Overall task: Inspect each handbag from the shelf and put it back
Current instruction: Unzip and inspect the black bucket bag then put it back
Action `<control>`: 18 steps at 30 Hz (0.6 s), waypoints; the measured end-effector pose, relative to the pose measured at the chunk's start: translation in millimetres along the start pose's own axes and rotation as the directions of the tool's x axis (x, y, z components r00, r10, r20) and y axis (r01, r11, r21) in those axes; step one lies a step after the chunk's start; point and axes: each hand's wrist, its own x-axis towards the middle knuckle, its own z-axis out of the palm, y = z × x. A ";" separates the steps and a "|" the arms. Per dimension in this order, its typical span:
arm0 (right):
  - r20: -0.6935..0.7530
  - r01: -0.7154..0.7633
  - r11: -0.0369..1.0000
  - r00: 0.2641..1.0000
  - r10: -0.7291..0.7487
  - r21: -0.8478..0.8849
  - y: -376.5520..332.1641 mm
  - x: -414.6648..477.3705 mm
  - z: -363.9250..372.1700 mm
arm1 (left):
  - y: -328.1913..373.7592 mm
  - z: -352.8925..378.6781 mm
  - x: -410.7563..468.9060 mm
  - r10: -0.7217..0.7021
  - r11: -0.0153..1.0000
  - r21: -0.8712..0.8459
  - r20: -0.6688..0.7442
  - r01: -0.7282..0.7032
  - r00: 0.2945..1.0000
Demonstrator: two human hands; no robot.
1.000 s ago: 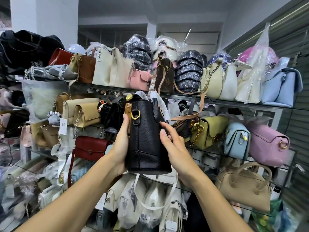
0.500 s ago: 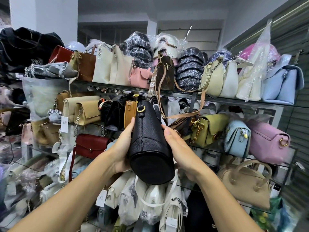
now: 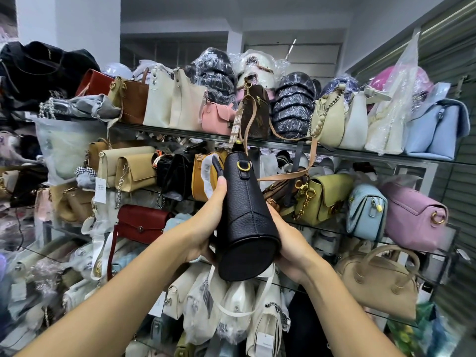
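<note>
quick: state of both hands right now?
Left hand: grips the black pebbled-leather cylinder handbag, thumb along its side.
Right hand: holds the same handbag near its base.

you can read only a tan "m" on the brown monogram bag [image 3: 258,113]; the hang tag [image 3: 236,127] at its left edge is too blurred.

Left hand [image 3: 206,228]: left of the black bag [image 3: 244,215], palm against its side, thumb pointing up, gripping.
Right hand [image 3: 291,243]: right of the bag's base, cupping it, fingers hidden behind.
Left forearm [image 3: 116,292], right forearm [image 3: 347,305]: bare, slanting up from below the bag, converging on it.
</note>
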 end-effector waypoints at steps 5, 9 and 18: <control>0.014 0.021 0.983 1.000 -0.024 0.184 1.4 -2.6 -0.5 | 9.0 10.6 -15.2 0.058 0.991 0.124 -0.036 -0.053 0.998; -0.004 0.079 0.951 0.997 -0.082 0.298 4.5 -2.3 2.4 | 12.2 11.9 -23.2 0.087 0.979 0.188 -0.031 -0.079 0.996; -0.167 0.204 0.904 0.974 -0.151 0.376 21.3 11.3 8.3 | -6.3 -5.3 20.6 0.361 0.886 0.331 -0.052 -0.325 0.931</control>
